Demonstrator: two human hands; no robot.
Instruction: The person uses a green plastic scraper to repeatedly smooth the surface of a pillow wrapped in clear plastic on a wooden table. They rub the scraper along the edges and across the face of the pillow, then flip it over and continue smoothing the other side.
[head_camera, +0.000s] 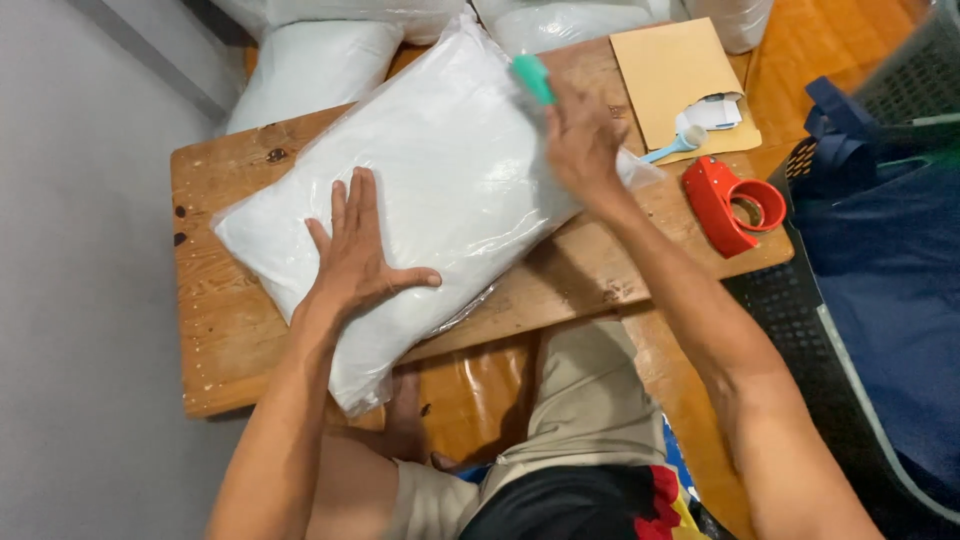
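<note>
Head view, looking straight down: a white pillow in a clear plastic bag (440, 190) across the middle of the frame, long axis slanting from lower left to upper right, lying flat on a low wooden table (215, 330). Left hand (355, 250) pressed palm-down on the lower left half of the bag, fingers spread and flat, gripping nothing, only bearing on the plastic. Right hand (580, 140) up at the upper right end of the bag, closed around a green-handled tool (533, 78), its handle poking out above the knuckles toward the top of the frame; working end hidden under the hand, so no telling whether it touches the plastic. Right hand therefore nearer the bag's open-looking upper right end, left hand nearer its middle and lower corner, which overhangs the near table edge. Just beside the right hand, toward the right of the frame, a tan envelope (670, 75) with white paper slips (712, 112) and a pale blue tool (675, 145) on it; lower right of that, a red tape dispenser (730, 205) near the table's right edge, apart from the bag. More bagged white pillows (310, 65) stacked at the top of the frame beyond the table. Grey floor (80, 300) along the left, dark blue cloth (890, 250) over a black basket (790, 300) on the right, orange flooring beneath and the person's knees at the bottom.
</note>
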